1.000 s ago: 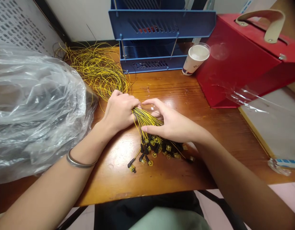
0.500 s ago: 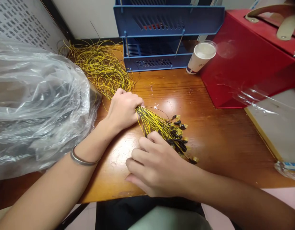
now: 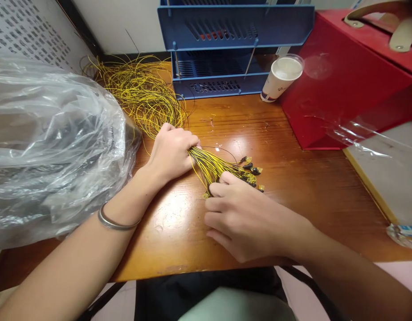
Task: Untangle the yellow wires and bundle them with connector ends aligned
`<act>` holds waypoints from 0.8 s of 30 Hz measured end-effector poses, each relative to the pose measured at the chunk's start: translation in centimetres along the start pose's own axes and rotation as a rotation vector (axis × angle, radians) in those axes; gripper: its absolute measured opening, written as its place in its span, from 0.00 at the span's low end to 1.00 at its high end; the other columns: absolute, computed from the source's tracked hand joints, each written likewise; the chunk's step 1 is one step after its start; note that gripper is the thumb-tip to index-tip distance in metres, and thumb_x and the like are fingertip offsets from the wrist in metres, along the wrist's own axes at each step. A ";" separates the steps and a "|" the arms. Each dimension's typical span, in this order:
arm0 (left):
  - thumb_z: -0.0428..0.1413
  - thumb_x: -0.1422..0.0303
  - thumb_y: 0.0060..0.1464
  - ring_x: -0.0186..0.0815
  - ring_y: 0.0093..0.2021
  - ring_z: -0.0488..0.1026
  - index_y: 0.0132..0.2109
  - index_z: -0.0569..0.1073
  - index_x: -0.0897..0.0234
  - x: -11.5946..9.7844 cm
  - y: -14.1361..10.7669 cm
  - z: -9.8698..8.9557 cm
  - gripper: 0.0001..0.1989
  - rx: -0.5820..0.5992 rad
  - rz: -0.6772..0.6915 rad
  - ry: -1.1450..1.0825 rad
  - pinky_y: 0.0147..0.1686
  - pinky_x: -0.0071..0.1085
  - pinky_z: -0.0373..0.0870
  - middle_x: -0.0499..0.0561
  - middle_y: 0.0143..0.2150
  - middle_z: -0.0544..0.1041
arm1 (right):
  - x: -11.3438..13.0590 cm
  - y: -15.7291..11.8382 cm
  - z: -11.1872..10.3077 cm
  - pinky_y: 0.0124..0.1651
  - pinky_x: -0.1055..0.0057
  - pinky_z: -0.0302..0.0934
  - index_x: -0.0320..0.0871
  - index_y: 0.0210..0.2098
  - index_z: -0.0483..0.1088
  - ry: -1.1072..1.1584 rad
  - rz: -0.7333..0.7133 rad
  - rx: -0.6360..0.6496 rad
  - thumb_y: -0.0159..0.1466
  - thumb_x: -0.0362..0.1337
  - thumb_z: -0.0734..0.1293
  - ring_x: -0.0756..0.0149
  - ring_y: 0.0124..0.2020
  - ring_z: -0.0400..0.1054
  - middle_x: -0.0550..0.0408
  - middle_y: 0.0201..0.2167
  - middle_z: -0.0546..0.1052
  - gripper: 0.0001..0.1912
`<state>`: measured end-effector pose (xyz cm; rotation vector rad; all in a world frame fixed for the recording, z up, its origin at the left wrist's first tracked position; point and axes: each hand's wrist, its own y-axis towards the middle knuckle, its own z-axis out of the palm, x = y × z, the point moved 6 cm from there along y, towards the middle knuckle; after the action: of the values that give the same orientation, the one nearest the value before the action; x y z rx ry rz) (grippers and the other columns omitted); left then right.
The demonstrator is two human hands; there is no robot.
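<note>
The left hand (image 3: 174, 149) clenches wires (image 3: 207, 161) on the table (image 3: 172, 227); whether the curled right hand (image 3: 249, 218) grips any, I can't tell from here. Plastic bag (image 3: 59, 156) crowds the left forearm (image 3: 75, 254); red box (image 3: 342, 84) stands beyond.

Left hand (image 3: 174, 149) grips yellow-black wires (image 3: 209, 161); right hand (image 3: 249, 218) at connectors (image 3: 255, 171); cup (image 3: 279, 79) beside red box (image 3: 346, 84).

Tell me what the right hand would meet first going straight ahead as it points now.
The right hand would probably meet the yellow and black wires just ahead of its knuckles, then the left hand; depth leaves contact unclear.
</note>
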<state>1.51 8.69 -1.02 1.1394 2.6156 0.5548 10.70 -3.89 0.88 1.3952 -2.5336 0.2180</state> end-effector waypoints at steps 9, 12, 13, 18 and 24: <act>0.50 0.67 0.58 0.33 0.28 0.66 0.28 0.74 0.62 0.1 -0.1 0.1 0.13 0.005 -0.003 0.007 0.37 0.36 0.56 0.47 0.21 0.70 | 0.0 -0.9 -0.4 0.42 0.60 0.45 0.44 0.30 0.66 0.045 0.025 -0.019 0.65 0.34 0.66 0.60 0.35 0.57 0.57 0.27 0.71 0.06; 0.50 0.67 0.59 0.33 0.28 0.66 0.27 0.73 0.63 0.0 -0.1 0.1 0.14 0.017 -0.001 0.002 0.38 0.36 0.57 0.46 0.21 0.70 | 0.1 -0.9 -0.3 0.42 0.60 0.44 0.44 0.29 0.67 0.051 0.003 -0.011 0.64 0.33 0.66 0.61 0.34 0.56 0.58 0.26 0.69 0.07; 0.50 0.67 0.59 0.33 0.28 0.66 0.27 0.73 0.63 0.0 -0.1 0.1 0.14 0.016 0.000 -0.002 0.38 0.36 0.57 0.46 0.21 0.69 | 0.1 -0.8 -0.3 0.41 0.61 0.44 0.44 0.29 0.67 0.054 -0.004 -0.004 0.64 0.32 0.66 0.61 0.34 0.56 0.58 0.26 0.69 0.07; 0.50 0.66 0.59 0.34 0.28 0.67 0.24 0.71 0.63 0.0 -0.1 0.1 0.15 0.003 0.003 -0.010 0.37 0.37 0.56 0.47 0.21 0.70 | 0.0 -0.7 -0.2 0.42 0.60 0.45 0.44 0.28 0.67 0.064 -0.012 0.010 0.63 0.32 0.66 0.62 0.34 0.56 0.58 0.26 0.69 0.08; 0.50 0.66 0.58 0.35 0.28 0.67 0.25 0.72 0.62 0.1 0.0 0.1 0.14 0.021 -0.013 -0.013 0.37 0.38 0.56 0.47 0.21 0.70 | 0.2 -1.0 -0.5 0.42 0.60 0.46 0.43 0.28 0.66 0.078 -0.014 -0.003 0.61 0.31 0.67 0.63 0.33 0.54 0.58 0.26 0.70 0.06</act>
<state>1.48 8.74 -1.11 1.1283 2.6224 0.5167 11.48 -4.44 1.39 1.3756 -2.4596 0.2613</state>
